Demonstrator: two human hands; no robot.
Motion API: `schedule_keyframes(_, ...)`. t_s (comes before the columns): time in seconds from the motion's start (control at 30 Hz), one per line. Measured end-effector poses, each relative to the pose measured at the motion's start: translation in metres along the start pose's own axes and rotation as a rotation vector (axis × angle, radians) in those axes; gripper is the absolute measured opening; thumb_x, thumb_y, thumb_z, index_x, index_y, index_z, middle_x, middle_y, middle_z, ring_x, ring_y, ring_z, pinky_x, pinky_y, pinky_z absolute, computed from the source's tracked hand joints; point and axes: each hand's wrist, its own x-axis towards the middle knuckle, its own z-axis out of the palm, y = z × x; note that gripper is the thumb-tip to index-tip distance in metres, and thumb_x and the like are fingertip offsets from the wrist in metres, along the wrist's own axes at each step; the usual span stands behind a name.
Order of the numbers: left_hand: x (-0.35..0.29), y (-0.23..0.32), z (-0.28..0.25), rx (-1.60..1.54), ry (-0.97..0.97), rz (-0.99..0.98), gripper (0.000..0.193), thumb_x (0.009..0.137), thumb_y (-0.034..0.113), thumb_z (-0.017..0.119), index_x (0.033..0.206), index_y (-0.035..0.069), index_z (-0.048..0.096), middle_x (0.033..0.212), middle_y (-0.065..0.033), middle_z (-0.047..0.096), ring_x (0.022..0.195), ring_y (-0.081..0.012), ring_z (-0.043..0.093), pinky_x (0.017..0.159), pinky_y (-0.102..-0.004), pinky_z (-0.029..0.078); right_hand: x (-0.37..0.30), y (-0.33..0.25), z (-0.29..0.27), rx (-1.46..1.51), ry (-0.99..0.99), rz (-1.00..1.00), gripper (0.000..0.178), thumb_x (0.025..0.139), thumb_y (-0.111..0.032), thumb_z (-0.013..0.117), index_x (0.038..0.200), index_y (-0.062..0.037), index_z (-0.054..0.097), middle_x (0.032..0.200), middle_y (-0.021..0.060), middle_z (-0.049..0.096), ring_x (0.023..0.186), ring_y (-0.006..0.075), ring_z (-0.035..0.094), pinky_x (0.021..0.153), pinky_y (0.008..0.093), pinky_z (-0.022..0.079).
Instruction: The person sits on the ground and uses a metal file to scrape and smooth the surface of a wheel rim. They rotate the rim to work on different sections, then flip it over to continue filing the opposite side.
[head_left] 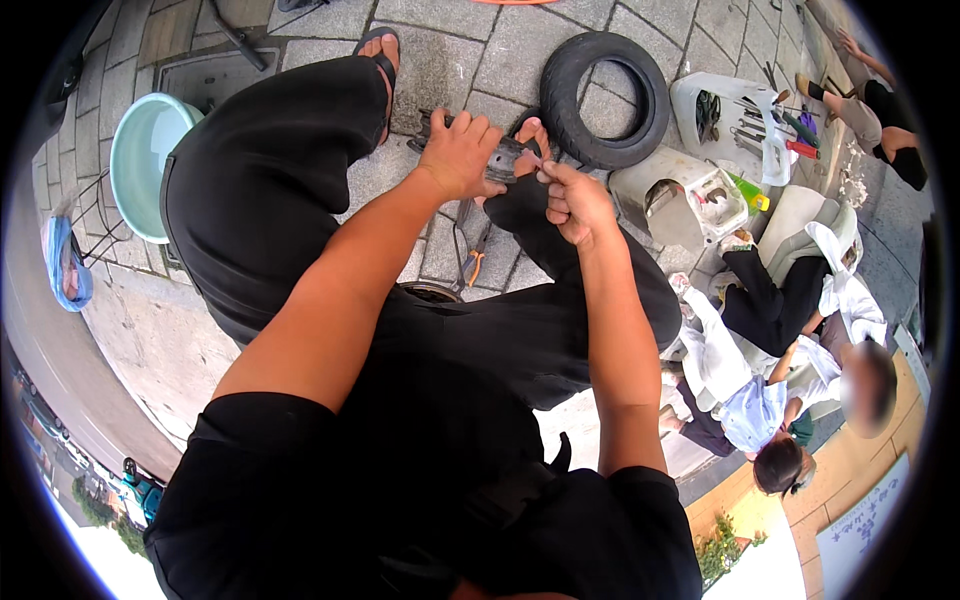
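My left hand (463, 155) is wrapped over a dark, worn, grimy metal part (508, 160) held out above the paving in front of me. At the right end of this part my right hand (578, 202) is closed, with thumb and forefinger pinched together close to its edge. Whatever sits in that pinch is too small to make out. Below the part, pliers with orange handles (472, 266) lie on the ground between my legs, with other dark tools beside them.
A black tyre (553, 105) lies right of my foot. Beyond it stand a white plastic container (690, 100) with hand tools and a whitish bucket (640, 185). A pale green basin (122, 165) is at the left. Several people sit or stand at the right.
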Motion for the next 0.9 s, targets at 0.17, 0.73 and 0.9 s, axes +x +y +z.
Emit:
schedule_keyframes(0.17,0.019,-0.011,-0.031,-0.062,-0.157,-0.090,0.077,0.067,0.036,0.091,0.132,0.007,0.062,0.121,-0.0125,0.062,0.121,-0.0322,0.059,0.106,-0.0559,0.042,-0.067,-0.027,-0.010,0.048,0.095,-0.297,0.024,0.104,-0.027,0.070,0.097,-0.0043,0.068,0.067,-0.0060,0.045,0.051,0.0073,0.037,0.046,0.0258,0.029)
schedule_keyframes(0.73,0.045,0.081,-0.306,-0.613,0.673,0.183,0.083,0.068,0.026,0.101,0.115,-0.005,0.041,0.093,-0.0176,0.061,0.072,-0.0265,0.066,0.065,-0.0391,0.056,-0.221,-0.142,0.116,0.512,-0.169,-1.464,0.024,0.111,-0.024,0.063,0.111,-0.0004,0.067,0.096,0.0066,0.070,0.081,0.0109,0.061,0.075,0.0262,0.049)
schedule_keyframes(0.9,0.054,0.060,-0.281,-0.752,0.714,0.365,0.084,0.070,0.018,0.101,0.117,-0.003,0.034,0.107,-0.0187,0.056,0.088,-0.0189,0.061,0.070,-0.0319,0.050,-0.207,-0.141,0.121,0.590,-0.323,-1.409,0.026,0.112,-0.023,0.061,0.115,0.0019,0.066,0.098,0.0085,0.070,0.093,0.0148,0.065,0.085,0.0283,0.052)
